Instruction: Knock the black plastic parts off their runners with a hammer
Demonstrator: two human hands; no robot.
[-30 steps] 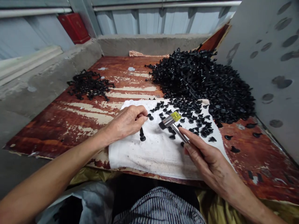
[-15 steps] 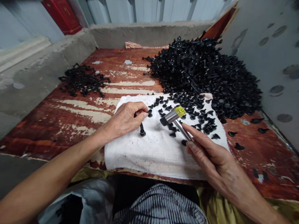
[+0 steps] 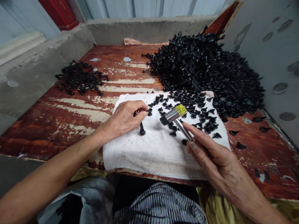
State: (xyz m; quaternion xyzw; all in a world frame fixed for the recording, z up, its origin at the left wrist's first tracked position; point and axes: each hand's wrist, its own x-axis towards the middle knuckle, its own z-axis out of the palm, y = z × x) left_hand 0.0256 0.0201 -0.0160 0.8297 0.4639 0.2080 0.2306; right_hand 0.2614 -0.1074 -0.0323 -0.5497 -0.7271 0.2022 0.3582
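Observation:
My left hand [image 3: 128, 117] is closed over the white cloth, its thumb and forefinger pinching a black part [image 3: 142, 129]. This part's strip-like arm hangs below the fingers and ends in a round foot on the cloth; the rest is hidden by the hand. A small black round piece [image 3: 149, 112] touches or nearly touches the fingertips. My right hand [image 3: 210, 152] grips the metal handle of a small hammer [image 3: 174, 114] with a black striking face and a yellow label. The hammer head is held above the cloth, right of the left hand.
Many small black knobbed pieces [image 3: 191, 104] lie scattered on the white cloth [image 3: 144, 155]. A large black heap [image 3: 196, 65] rises behind to the right. At the left sits a smaller pile of black parts [image 3: 80, 77] on the worn red-brown table [image 3: 77, 109]. Concrete ledges border it.
The view has shifted slightly. Both hands keep nearly the same pose, the left still pinching the black part and the right still holding the hammer above the cloth.

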